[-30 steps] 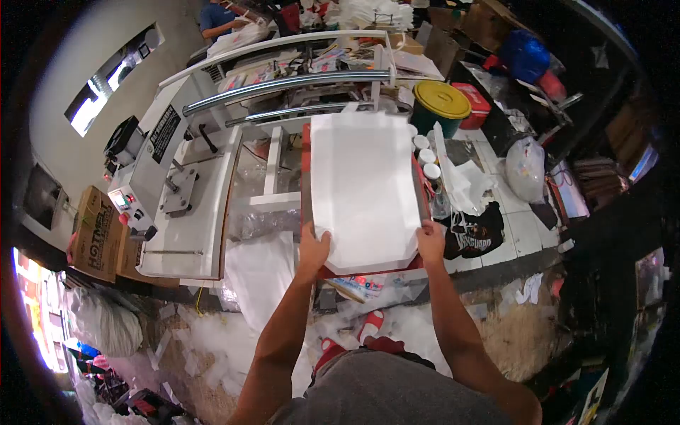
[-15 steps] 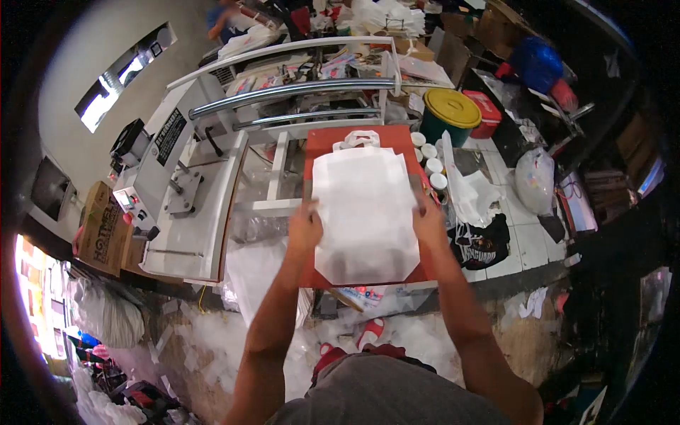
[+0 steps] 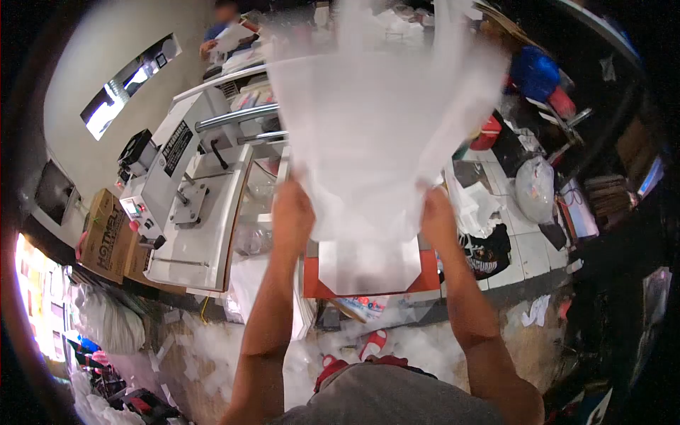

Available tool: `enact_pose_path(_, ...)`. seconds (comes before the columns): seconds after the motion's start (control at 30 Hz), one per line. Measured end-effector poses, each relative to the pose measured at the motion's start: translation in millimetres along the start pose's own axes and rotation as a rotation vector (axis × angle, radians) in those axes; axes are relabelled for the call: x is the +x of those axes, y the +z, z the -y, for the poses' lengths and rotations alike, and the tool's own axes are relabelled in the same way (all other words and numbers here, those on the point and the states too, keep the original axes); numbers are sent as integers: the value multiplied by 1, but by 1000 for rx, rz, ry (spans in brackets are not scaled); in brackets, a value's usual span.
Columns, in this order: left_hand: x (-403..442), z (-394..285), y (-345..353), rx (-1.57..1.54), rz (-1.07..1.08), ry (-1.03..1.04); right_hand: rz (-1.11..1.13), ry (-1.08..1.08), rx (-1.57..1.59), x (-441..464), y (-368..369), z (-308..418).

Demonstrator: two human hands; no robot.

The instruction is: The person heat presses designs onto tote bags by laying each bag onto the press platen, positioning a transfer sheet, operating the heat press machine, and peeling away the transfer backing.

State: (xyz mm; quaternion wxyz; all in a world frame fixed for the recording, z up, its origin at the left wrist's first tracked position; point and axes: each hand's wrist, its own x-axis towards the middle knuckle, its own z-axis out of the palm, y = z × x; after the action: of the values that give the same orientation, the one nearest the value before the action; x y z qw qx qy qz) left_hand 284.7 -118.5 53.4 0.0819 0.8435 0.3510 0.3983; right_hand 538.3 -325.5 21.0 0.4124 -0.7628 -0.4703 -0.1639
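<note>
A white bag [image 3: 372,120], blurred by motion, is raised and spread between my two hands. My left hand [image 3: 292,212] is closed on its lower left edge, and my right hand [image 3: 438,212] grips the lower right edge. The bag's far end, with pale strips like handles, reaches the top of the view. Just below it lies a white panel with cut corners [image 3: 368,273], on a red board [image 3: 312,282]. The bag hides the far part of both.
A white press machine [image 3: 159,177] with metal rails stands on the left. Beside it sits a cardboard box [image 3: 106,241]. White sheets [image 3: 265,294] hang at the table's front left. To the right are a black printed bag [image 3: 489,251] and a stuffed plastic bag [image 3: 535,185]. Another person [image 3: 225,28] is far back.
The white bag has come up off the red board, and its far end now rises over the rails and buckets behind. Both hands have moved slightly upward and away from me.
</note>
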Motion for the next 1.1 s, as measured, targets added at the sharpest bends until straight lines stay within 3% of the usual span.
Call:
enact_pose_path(0.03,-38,41,61,-5,357,-172,390,332,64,-30,31,-31)
enact_pose_path(0.07,-67,63,90,24,701,-192,325,209,46,-78,74,-78)
enact_pose_path(0.13,-133,75,112,-38,600,-339,315,277,40,-129,85,-91)
enact_pose_path(0.33,-156,65,106,-59,423,-310,294,208,-17,-139,71,-79)
enact_pose_path(0.67,-168,71,103,-69,345,-221,174,160,-43,-145,65,-61)
enact_pose_path(1.1,-179,66,90,-10,371,-201,235,137,-245,-156,53,-47)
